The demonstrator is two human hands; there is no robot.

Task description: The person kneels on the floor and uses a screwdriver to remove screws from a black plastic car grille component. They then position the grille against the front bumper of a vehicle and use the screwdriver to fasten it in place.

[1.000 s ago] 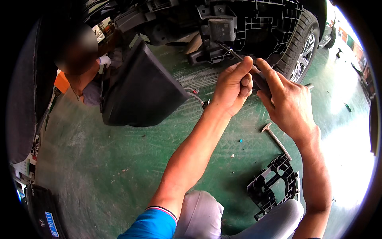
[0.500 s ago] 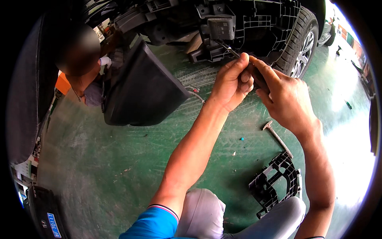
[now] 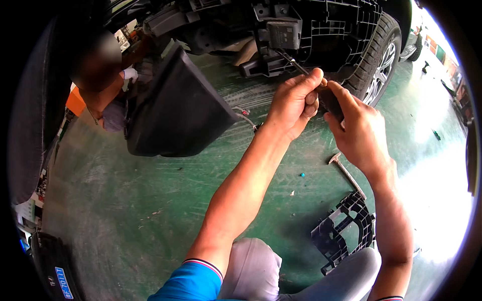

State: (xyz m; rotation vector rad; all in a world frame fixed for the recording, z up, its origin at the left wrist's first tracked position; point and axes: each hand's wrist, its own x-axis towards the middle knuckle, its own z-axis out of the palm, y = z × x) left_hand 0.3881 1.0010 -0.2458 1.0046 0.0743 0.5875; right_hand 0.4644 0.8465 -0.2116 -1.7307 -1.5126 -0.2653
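My left hand [image 3: 292, 104] is closed around the slim shaft of a dark tool [image 3: 297, 65], its thumb on top. My right hand [image 3: 362, 131] grips the tool's thicker dark body, with the forefinger stretched toward the left hand; the palm hides much of it. The shaft's far end points up and left, close to a black plastic bracket [image 3: 266, 66] under the front of a car. Whether the tip touches anything I cannot tell. Above it sits a grey box-shaped module [image 3: 283, 35], beside a black lattice part [image 3: 334, 35].
A large black panel [image 3: 181, 110] hangs at the left, a wire beside it. Behind it another person [image 3: 103, 95] crouches. The car's wheel [image 3: 381, 65] stands right of my hands. On the green floor [image 3: 150, 200] lie a hammer [image 3: 347, 174] and a black plastic frame [image 3: 346, 228].
My view has shifted slightly. Both hands stay on the tool, with a little more shaft showing beyond my left hand. The other person's gloved hand has moved slightly.
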